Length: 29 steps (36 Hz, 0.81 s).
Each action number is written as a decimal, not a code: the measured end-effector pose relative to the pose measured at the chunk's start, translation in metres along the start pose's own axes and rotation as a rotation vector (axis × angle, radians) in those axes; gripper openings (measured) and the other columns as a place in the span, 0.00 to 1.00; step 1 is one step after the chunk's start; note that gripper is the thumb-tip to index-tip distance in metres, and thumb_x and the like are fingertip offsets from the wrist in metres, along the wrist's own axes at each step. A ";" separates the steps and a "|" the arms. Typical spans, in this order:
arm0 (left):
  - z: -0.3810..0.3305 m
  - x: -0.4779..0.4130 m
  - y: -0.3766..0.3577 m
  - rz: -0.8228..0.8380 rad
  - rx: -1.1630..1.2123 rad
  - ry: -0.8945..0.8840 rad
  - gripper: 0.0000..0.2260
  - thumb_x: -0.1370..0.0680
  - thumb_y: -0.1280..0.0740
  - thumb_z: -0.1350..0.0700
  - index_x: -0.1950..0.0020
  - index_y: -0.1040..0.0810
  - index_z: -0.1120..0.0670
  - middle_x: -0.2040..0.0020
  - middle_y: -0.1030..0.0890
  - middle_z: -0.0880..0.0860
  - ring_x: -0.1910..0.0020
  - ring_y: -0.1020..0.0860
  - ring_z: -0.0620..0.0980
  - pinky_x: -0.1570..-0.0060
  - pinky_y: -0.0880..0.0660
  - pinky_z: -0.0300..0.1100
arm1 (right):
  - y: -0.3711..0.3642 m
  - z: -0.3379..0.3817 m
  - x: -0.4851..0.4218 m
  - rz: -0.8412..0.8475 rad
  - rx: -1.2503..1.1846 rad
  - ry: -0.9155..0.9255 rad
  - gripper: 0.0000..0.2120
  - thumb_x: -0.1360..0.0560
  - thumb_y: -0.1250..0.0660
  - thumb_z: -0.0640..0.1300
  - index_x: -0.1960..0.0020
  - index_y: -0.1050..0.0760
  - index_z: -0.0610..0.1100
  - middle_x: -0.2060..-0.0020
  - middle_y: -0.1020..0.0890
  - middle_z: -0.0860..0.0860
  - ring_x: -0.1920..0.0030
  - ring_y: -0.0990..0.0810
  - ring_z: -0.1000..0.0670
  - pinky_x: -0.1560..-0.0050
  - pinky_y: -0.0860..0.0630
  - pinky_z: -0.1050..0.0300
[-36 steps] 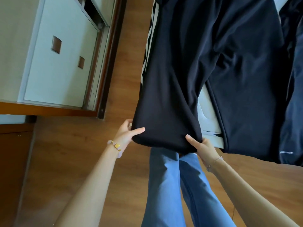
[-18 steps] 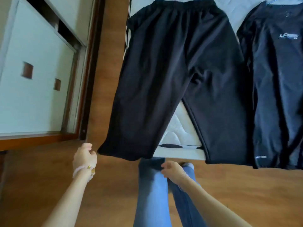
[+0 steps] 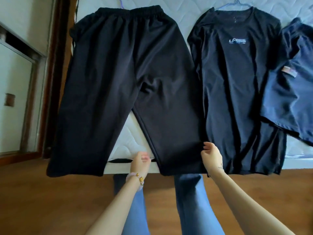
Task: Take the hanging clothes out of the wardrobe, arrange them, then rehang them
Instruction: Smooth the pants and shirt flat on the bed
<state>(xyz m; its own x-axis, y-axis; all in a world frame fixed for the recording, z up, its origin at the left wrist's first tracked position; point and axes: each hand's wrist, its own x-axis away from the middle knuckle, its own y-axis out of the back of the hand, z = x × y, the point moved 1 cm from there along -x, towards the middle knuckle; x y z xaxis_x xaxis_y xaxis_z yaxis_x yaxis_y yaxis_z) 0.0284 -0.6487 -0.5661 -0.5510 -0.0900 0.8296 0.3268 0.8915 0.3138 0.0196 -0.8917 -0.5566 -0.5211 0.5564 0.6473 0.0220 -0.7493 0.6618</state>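
Note:
Black trousers [image 3: 128,73] lie flat on the mattress [image 3: 126,141], waistband at the far end, both legs hanging over the near edge. My left hand [image 3: 140,162] pinches the inner edge of the right trouser leg near its hem. My right hand [image 3: 212,157] pinches the outer edge of that same leg, fingers curled. To the right lies a black T-shirt [image 3: 237,85] with a small chest logo, on a blue hanger [image 3: 237,3]. A navy garment [image 3: 288,102] lies further right, partly cut off by the frame.
The wardrobe [image 3: 17,78] with pale sliding doors stands at the left, with a dark wooden frame [image 3: 55,65] beside the bed. Wooden floor [image 3: 50,200] runs along the near side. My legs in blue jeans [image 3: 188,200] stand against the bed edge.
Both hands let go of the left trouser leg's hem and shifted right to the right leg's edges. The view has lifted, showing the whole trousers, the T-shirt and the navy garment.

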 end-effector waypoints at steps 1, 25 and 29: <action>-0.002 0.000 -0.012 -0.002 0.036 0.020 0.10 0.24 0.36 0.61 0.42 0.25 0.58 0.50 0.22 0.52 0.49 0.23 0.51 0.45 0.26 0.43 | 0.007 -0.004 -0.007 -0.017 -0.006 0.028 0.20 0.26 0.41 0.34 0.35 0.30 0.41 0.40 0.24 0.46 0.49 0.25 0.48 0.49 0.33 0.60; 0.005 0.029 -0.038 -0.427 0.294 0.119 0.06 0.24 0.31 0.59 0.56 0.23 0.62 0.61 0.20 0.54 0.59 0.24 0.51 0.62 0.30 0.38 | 0.034 0.067 -0.082 0.374 0.138 0.394 0.25 0.23 0.41 0.38 0.28 0.39 0.45 0.30 0.34 0.50 0.34 0.30 0.50 0.38 0.29 0.56; 0.020 0.026 -0.020 -0.414 0.220 0.135 0.06 0.25 0.30 0.58 0.56 0.23 0.61 0.61 0.20 0.54 0.56 0.24 0.54 0.61 0.29 0.40 | 0.024 0.047 -0.068 0.392 0.209 0.422 0.25 0.23 0.39 0.39 0.28 0.39 0.43 0.31 0.35 0.49 0.37 0.28 0.48 0.40 0.30 0.57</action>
<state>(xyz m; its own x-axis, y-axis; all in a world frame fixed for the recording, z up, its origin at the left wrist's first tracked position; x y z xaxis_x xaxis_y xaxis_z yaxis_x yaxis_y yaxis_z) -0.0074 -0.6604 -0.5603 -0.4911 -0.5005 0.7130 -0.0764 0.8401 0.5370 0.0961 -0.9309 -0.5666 -0.7324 0.0310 0.6802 0.4252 -0.7594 0.4925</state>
